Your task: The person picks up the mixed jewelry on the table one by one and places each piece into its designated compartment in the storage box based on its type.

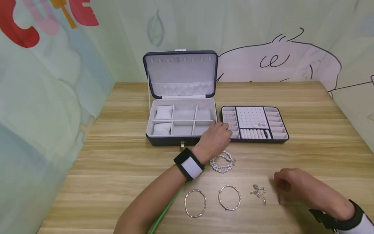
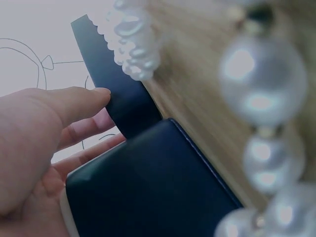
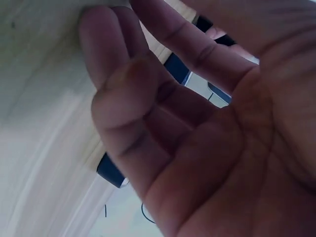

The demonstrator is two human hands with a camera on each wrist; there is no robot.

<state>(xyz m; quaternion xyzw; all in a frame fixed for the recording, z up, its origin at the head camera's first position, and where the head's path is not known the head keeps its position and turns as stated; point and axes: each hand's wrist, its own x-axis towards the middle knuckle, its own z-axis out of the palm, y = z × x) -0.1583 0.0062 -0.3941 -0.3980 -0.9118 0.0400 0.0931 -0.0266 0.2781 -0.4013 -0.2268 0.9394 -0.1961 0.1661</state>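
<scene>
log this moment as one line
left hand: at facing edges of jewelry box and jewelry tray; right hand: empty, beside silver chain; lid: open

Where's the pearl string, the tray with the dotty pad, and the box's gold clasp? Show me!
Pearl string (image 1: 222,169): head view, on pearls along its near side.
Tray (image 1: 248,117): head view, on its dotted pad.
Gold clasp (image 1: 182,144): head view, on its shiny middle.

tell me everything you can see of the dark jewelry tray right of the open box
The jewelry tray has a dark, leather-like outside and pale lining. Small compartments fill both ends; between them are a dotted pad with two pearl-like studs and ring rolls, a dark ring near their right end. It lies flat on the table. The left hand overlaps its near left corner; whether it grips there is unclear.
</scene>
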